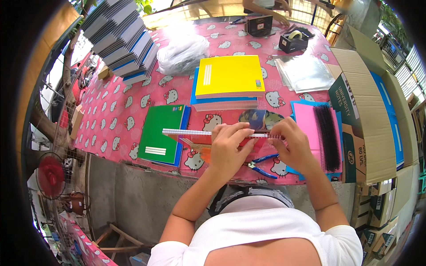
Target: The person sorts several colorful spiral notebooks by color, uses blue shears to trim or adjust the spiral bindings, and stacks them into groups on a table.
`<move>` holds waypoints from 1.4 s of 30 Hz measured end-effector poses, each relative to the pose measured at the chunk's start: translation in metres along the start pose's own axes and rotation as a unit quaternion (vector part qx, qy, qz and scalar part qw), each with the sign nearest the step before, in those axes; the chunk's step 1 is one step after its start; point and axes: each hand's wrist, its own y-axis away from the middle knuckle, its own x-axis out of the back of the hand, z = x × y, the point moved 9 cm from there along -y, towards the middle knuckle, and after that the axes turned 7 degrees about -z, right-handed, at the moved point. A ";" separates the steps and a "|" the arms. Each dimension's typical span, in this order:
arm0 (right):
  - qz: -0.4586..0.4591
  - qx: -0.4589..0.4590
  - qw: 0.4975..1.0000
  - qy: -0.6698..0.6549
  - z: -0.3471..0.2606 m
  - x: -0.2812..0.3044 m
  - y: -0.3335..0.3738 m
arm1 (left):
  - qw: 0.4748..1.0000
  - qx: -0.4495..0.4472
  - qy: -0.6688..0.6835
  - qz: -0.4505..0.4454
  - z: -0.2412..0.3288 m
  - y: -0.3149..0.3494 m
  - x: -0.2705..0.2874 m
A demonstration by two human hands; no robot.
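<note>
My left hand (pixel 228 144) grips a thin notebook (pixel 186 132), seen edge-on with its pale pages toward me. My right hand (pixel 290 142) has its thumb and fingers pinched at the notebook's right end, where a dark coil seems to run along the edge; the fingers partly hide it. Just below, blue-handled cutting pliers (pixel 262 168) lie on the table. Close to my right hand, a bundle of black spiral coils (pixel 327 137) rests on pink covers (pixel 306 117). A green notebook (pixel 162 128) lies to the left, over a blue one.
Beyond my hands is a stack of notebooks with a yellow one (pixel 230 75) on top. Tall notebook piles (pixel 120 40) stand far left, beside a clear plastic bundle (pixel 182 55). Plastic sleeves (pixel 306 73), a tape dispenser (pixel 293 43) and an open carton (pixel 368 119) are on the right. Another person (pixel 264 3) is across the table.
</note>
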 end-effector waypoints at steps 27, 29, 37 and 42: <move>-0.138 -0.007 0.963 -0.230 0.120 -0.035 -0.042 | 0.998 -0.013 -0.034 0.043 0.000 0.022 0.008; -0.163 0.083 0.945 -0.272 0.101 -0.033 -0.036 | 0.999 0.004 -0.016 0.047 -0.005 0.022 0.008; -0.212 -0.016 0.967 -0.138 0.104 -0.037 -0.037 | 0.991 0.072 0.113 0.026 -0.010 0.012 0.020; -0.151 -0.099 0.845 -0.503 0.108 -0.026 -0.024 | 1.000 0.007 0.017 0.014 -0.003 0.015 0.003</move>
